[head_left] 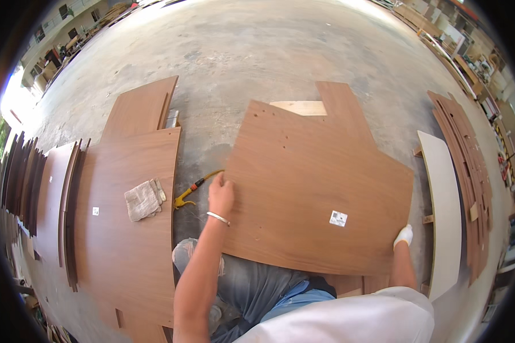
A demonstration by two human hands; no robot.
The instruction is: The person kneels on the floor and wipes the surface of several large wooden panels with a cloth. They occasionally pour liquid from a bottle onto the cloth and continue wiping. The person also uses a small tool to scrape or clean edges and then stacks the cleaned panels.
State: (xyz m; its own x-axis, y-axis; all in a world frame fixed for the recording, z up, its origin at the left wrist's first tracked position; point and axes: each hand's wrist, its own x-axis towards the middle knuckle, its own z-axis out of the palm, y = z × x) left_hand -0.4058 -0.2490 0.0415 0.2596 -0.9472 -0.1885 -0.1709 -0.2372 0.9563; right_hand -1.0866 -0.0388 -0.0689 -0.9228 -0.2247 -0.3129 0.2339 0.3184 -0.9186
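A large brown wood-grain panel [303, 194] spans the space before me, held by its two opposite sides. It bears a white label [338, 218] and a few small drilled holes. My left hand [221, 195], bare with a bangle at the wrist, is closed on the left edge. On the right edge, near the lower corner, my right hand [403, 235] in a white glove grips the panel; its fingers are partly hidden. Beneath and beyond it, another brown board [346, 108] sticks out, beside a strip of pale wood [300, 107].
At left, a brown panel [126, 154] carries a folded cloth [144, 200]; dark boards [20, 183] stand further left. A yellow air blow gun [184, 197] with its hose lies on the concrete floor [257, 51]. A white panel [443, 211] and stacked brown boards [463, 171] are at right.
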